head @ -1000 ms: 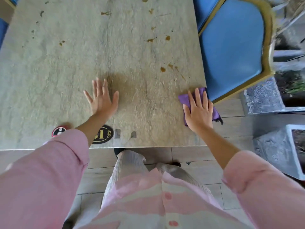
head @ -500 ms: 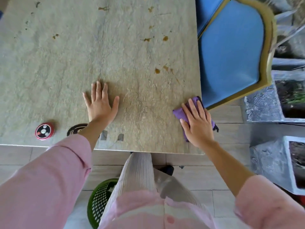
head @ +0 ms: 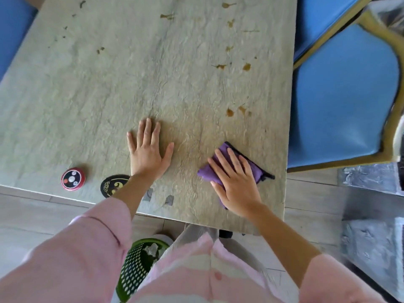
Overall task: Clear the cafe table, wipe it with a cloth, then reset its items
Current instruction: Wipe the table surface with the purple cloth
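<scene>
The stone-look cafe table [head: 109, 95] fills the view, with brown stains [head: 230, 112] scattered on its right half. My right hand [head: 237, 181] presses flat on a folded purple cloth [head: 254, 164] near the table's front right corner. Resting flat on the bare tabletop with fingers spread, my left hand [head: 148, 152] holds nothing. A round red and black call button [head: 73, 179] sits at the front left edge. A black and gold number disc [head: 112, 185] lies beside it, partly hidden under my left forearm.
A blue chair with a gold frame [head: 343, 95] stands tight against the table's right edge. Another blue seat [head: 11, 29] shows at the far left. A green perforated waste basket [head: 135, 270] with crumpled paper stands on the floor by my legs. Grey stone planters [head: 371, 243] stand at the right.
My right hand slid the purple cloth from the table's right edge inward to the left and nearer the front. My left hand stayed flat on the table.
</scene>
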`<state>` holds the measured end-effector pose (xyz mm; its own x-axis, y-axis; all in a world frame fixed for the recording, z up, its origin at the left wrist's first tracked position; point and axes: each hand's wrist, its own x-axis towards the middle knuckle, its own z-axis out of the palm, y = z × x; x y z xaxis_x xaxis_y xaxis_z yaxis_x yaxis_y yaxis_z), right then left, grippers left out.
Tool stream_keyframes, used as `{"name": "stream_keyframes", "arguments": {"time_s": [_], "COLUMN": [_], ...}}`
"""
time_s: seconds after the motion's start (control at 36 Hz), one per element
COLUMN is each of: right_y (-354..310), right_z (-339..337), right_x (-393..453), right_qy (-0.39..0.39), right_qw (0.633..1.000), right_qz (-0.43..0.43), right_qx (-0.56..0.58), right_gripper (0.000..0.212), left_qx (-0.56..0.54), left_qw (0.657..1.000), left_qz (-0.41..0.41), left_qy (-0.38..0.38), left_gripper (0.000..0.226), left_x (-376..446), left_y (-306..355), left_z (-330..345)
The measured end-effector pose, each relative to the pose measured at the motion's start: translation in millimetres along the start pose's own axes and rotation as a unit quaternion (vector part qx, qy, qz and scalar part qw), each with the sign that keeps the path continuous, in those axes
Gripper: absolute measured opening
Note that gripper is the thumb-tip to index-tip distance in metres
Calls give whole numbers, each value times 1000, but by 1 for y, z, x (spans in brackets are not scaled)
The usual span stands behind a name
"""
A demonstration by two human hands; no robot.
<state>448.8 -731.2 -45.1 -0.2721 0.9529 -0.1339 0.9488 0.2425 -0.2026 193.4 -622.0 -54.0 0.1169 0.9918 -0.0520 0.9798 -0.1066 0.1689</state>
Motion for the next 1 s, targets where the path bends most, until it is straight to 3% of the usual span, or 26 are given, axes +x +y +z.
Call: {"name": "stream_keyframes", "arguments": {"time_s": [0.14, 0.31, 0.36, 0.44, 0.56, 0.61, 0.75, 0.92, 1.0], "right_y": [76, 109, 89, 46, 5, 3, 65, 117, 90], "right_z": [-20, -42, -44, -34, -13, -8, -17, -43, -47], "right_x": [0, 118, 153, 174, 130, 89, 42, 140, 195], "right_qy": [4, 29, 15, 26, 25, 24, 27, 56, 34], "right_qw": [992, 949, 955, 981, 999, 1000, 994, 954, 962], "right_qz": [127, 314, 296, 191, 44, 15, 100, 294, 271], "right_qx": [-22, 10, 10, 7, -5, -3, -13, 10, 15], "right_gripper": [57, 62, 62, 61, 59, 58, 57, 67, 63], "left_qx": [-4, -2, -1, 2, -6, -8, -2, -4, -5], "left_qw": [1000, 1000, 1000, 1000, 1000, 1000, 1000, 1000, 1000], "left_qz": [0, -4, -5, -7, -8, -8, -7, -7, -10], "left_qy": [1, 2, 1, 0, 7, 8, 3, 9, 13], "left_gripper": [72, 72, 72, 72, 72, 72, 72, 72, 72], "left_x": [0, 0, 0, 0, 0, 0, 0, 0, 0], "left_y": [1, 1, 1, 1, 2, 2, 1, 2, 2], "left_z": [0, -1, -1, -1, -1, 0, 0, 1, 1]}}
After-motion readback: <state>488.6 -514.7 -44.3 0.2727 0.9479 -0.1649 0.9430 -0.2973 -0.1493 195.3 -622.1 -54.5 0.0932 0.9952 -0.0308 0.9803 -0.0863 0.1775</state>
